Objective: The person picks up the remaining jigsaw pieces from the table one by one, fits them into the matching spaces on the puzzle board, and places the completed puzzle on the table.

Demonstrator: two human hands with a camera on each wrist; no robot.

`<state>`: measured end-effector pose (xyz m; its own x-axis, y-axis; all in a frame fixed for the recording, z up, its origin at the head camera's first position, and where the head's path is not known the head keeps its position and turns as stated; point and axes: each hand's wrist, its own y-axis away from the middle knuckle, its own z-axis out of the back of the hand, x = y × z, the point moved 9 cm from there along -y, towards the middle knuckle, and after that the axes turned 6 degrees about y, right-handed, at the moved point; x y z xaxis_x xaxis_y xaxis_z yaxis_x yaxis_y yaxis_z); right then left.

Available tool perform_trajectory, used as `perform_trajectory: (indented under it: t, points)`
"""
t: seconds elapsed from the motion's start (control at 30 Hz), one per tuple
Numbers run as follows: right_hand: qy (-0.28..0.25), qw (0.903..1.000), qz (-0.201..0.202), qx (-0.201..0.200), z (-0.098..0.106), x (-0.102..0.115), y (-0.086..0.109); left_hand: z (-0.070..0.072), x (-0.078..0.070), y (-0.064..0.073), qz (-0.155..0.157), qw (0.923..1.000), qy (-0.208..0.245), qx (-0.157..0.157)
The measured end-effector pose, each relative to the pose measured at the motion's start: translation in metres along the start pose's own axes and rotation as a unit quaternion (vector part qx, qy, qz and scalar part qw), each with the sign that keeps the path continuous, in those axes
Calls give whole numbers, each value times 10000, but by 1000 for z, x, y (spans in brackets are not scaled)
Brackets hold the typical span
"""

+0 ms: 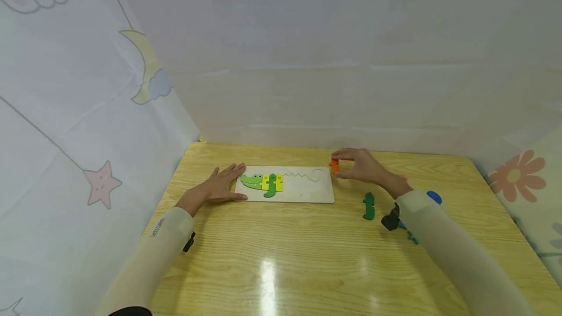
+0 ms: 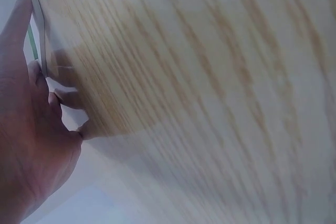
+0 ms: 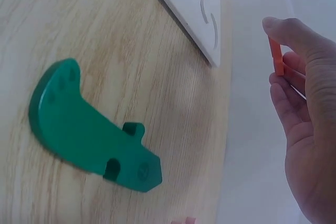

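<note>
A pale wooden puzzle board (image 1: 307, 191) lies on the table, its left part filled with a green crocodile head (image 1: 252, 181), yellow pieces (image 1: 279, 183) and a green leg piece (image 1: 271, 187). My left hand (image 1: 221, 184) rests at the board's left end with fingers spread, thumb along the near corner. Between thumb and fingers, my right hand (image 1: 362, 166) pinches an orange puzzle piece (image 1: 335, 166) by the board's right end. In the right wrist view the orange piece (image 3: 276, 56) shows edge-on, raised in the fingers. Another green leg piece (image 3: 94, 124) lies on the table nearby.
Right of the board, a blue piece (image 1: 434, 197) and a small green piece (image 1: 412, 238) lie around my right forearm, which partly hides others. A pink-red piece (image 1: 403, 178) shows behind the wrist. White printed sheets (image 1: 307, 101) stand behind the wooden table (image 1: 246, 243).
</note>
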<state>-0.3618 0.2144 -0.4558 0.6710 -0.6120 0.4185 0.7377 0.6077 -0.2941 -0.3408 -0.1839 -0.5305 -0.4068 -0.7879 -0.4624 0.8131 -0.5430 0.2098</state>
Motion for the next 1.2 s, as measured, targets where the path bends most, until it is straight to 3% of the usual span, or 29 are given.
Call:
perform_trajectory:
  t: [0.33,0.67,0.9,1.2]
  points:
    - [-57,9999,-85,126,-7,11,-11,2,-1,-3,-191,9997,181,-13]
    - [-60,9997,15,218,-13,22,-20,-6,12,-7,-154,9993,340,52]
    - [-59,9996,96,256,-16,28,-27,2,-2,-2,-163,9990,414,100]
    - [-153,9993,104,316,-24,33,-34,2,-2,-1,-92,9997,211,75]
